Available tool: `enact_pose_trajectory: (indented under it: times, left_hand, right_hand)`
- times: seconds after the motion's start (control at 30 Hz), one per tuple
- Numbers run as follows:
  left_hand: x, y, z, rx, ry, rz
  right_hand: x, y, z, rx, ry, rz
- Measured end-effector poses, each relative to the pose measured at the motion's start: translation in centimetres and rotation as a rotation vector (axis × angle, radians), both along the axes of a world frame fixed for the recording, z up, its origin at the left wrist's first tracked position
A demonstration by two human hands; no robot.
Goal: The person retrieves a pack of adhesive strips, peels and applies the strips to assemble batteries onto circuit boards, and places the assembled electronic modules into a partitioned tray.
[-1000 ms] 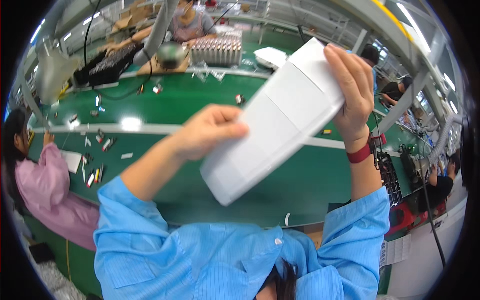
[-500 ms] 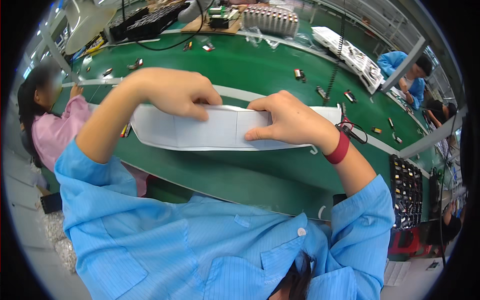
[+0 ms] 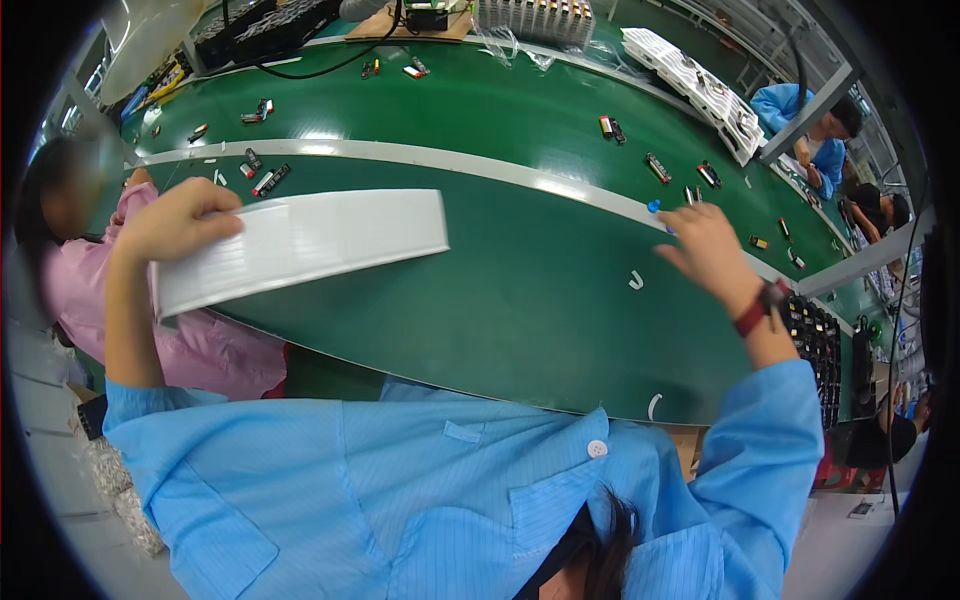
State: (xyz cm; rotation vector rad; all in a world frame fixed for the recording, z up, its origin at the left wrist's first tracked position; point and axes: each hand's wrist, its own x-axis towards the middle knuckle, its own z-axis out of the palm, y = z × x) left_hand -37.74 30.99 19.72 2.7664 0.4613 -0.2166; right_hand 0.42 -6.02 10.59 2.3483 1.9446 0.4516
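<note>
My left hand (image 3: 185,222) is closed on the left end of a long white panel (image 3: 330,238) with raised edges. The panel is tilted, its free end pointing right over the green worktable (image 3: 520,300). Off to the right, my right hand (image 3: 708,248) reaches over the table's far edge strip, thumb and fingers apart. Close to its fingertips lies a small blue piece (image 3: 654,206), and just past it a small dark part (image 3: 692,194). I cannot see anything held in that hand. A red band with a dark clip circles the right wrist.
Small red-and-black parts (image 3: 612,129) are scattered over the green surface beyond a pale rail (image 3: 540,182). White curved scraps (image 3: 636,281) lie on the near table. A person in pink (image 3: 90,270) sits at left; a white rack (image 3: 690,90) and black tray (image 3: 815,345) stand right.
The white panel has swung left, now held by the left hand alone. My right hand has let go of it and moved right, toward the rail.
</note>
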Motion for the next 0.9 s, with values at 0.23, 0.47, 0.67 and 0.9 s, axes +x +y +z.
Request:
enact_pose_trajectory:
  times: [0.23,0.47,0.67,0.9]
  left_hand:
    - [15.5,-12.5,-3.6,-0.343,-0.152,-0.761]
    - [22.1,-16.0,-5.1,-0.279,-0.014,-0.793]
    - [26.0,-18.3,-10.8,-0.443,-0.068,-0.805]
    - [28.7,-18.0,-14.2,-0.472,-0.071,-0.780]
  right_hand:
    - [-8.5,4.2,3.6,0.354,0.891,0.436]
    - [-5.3,1.2,3.3,-0.439,1.089,-0.069]
    - [-3.2,-0.1,-1.6,-0.311,1.334,-0.083]
    - [-0.7,-0.2,-4.9,-0.270,1.309,-0.168]
